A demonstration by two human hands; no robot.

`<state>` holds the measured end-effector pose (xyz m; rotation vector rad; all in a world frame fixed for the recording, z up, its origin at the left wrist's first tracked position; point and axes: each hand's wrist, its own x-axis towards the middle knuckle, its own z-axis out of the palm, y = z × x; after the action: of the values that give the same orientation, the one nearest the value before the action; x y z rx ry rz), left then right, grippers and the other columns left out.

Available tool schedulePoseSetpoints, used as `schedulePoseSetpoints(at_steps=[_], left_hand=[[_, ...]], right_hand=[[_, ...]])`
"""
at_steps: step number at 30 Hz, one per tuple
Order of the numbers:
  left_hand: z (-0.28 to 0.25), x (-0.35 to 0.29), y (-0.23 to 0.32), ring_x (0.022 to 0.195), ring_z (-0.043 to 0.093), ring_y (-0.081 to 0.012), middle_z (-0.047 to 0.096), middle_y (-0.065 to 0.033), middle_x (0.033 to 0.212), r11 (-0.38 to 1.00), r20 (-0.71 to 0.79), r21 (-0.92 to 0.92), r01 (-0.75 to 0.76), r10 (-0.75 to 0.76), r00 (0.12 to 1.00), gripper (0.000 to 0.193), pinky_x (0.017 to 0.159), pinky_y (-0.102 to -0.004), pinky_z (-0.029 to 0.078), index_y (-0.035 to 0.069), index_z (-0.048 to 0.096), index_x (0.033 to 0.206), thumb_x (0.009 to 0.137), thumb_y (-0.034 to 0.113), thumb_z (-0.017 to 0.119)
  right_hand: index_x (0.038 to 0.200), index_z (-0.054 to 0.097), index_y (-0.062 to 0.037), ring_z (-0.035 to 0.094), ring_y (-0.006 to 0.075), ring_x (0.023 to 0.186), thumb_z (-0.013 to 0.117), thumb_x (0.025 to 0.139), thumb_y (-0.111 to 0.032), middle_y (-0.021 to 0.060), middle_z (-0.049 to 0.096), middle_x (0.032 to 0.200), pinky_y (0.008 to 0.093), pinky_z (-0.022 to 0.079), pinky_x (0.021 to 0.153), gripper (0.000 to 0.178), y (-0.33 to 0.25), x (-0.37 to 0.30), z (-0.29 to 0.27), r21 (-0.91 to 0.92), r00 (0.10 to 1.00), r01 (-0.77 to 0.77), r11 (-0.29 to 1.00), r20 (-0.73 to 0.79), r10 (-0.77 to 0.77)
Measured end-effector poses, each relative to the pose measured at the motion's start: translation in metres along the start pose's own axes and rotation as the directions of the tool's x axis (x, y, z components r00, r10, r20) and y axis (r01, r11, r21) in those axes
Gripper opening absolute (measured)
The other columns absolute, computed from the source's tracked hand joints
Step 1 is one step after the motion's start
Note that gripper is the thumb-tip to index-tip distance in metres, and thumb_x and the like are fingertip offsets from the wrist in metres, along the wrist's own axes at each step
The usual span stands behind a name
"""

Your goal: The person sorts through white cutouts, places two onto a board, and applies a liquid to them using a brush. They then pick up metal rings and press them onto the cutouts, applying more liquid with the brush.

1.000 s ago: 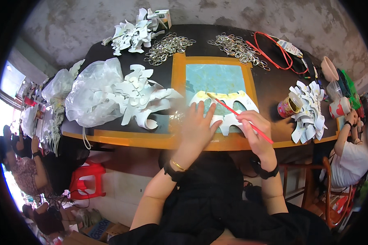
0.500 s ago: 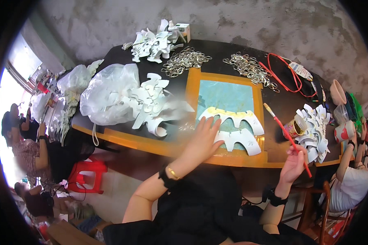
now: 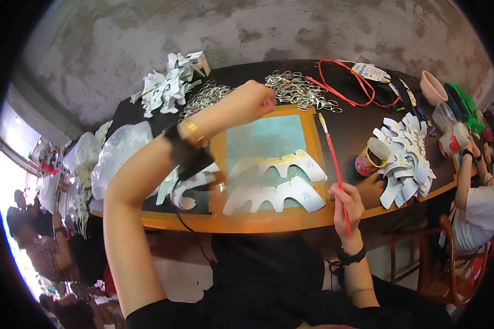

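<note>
My right hand (image 3: 347, 205) grips the red handle of a paintbrush (image 3: 335, 159), its pale bristles pointing up and away. My left hand (image 3: 252, 101) is raised over the far side of the table, fingers curled in, near the metal rings (image 3: 302, 90); whether something is in them is hidden. On a blue sheet (image 3: 266, 134) framed by orange-brown tape lie two white scalloped pieces. The farther piece (image 3: 307, 167) has yellowish glue along its upper edge; the nearer piece (image 3: 274, 196) lies flat, with no glue visible on it.
A glue pot (image 3: 369, 159) stands right of the sheet, beside a pile of white cut pieces (image 3: 406, 159). More cut pieces (image 3: 164, 88) and red cord (image 3: 340, 93) lie at the back. Plastic bags (image 3: 123, 153) sit at left. Another person (image 3: 475, 203) works at right.
My left hand has left the white pieces and swung up to the rings. My right hand has shifted left with the brush, which now stands steeper. The whole view has shifted too.
</note>
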<state>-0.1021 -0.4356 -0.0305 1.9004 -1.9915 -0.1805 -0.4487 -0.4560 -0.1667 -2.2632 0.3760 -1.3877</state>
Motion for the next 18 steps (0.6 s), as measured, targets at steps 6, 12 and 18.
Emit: schedulePoseSetpoints(at_steps=[6,12,18], left_hand=[[0.098,0.110,-0.053,0.087,0.069,-0.0374,0.071,-0.0191,0.088,0.986,-0.047,0.165,0.018,-0.010,0.999,0.021,0.079,-0.0435,0.054,0.002,0.073,0.100,0.081,0.011,0.074],[0.132,0.123,-0.074,0.092,0.066,-0.0406,0.069,-0.0222,0.094,0.997,-0.125,0.032,0.074,-0.069,0.990,0.023,0.081,-0.0464,0.052,0.002,0.070,0.091,0.073,0.011,0.080],[0.115,0.114,-0.076,0.081,0.070,-0.0368,0.070,-0.0213,0.083,0.984,-0.306,0.064,0.163,-0.136,0.942,0.024,0.074,-0.0436,0.057,0.000,0.072,0.084,0.067,0.012,0.084]], right_hand=[[0.101,0.062,-0.0020,0.071,0.0296,0.087,0.073,0.080,0.009,0.0193,0.069,0.108,0.0345,0.058,0.077,0.026,0.004,-0.003,-0.003,0.160,0.996,-0.085,0.983,0.020,0.082],[0.094,0.061,0.0002,0.070,0.0288,0.090,0.059,0.091,0.005,0.0206,0.061,0.110,0.0366,0.057,0.080,0.006,0.005,0.001,-0.003,0.192,0.986,-0.168,0.967,0.045,0.162],[0.095,0.061,0.0000,0.067,0.0266,0.090,0.056,0.092,0.006,0.0190,0.062,0.109,0.0344,0.055,0.080,0.008,0.000,0.005,0.001,0.134,0.982,-0.177,0.975,0.092,0.166]])
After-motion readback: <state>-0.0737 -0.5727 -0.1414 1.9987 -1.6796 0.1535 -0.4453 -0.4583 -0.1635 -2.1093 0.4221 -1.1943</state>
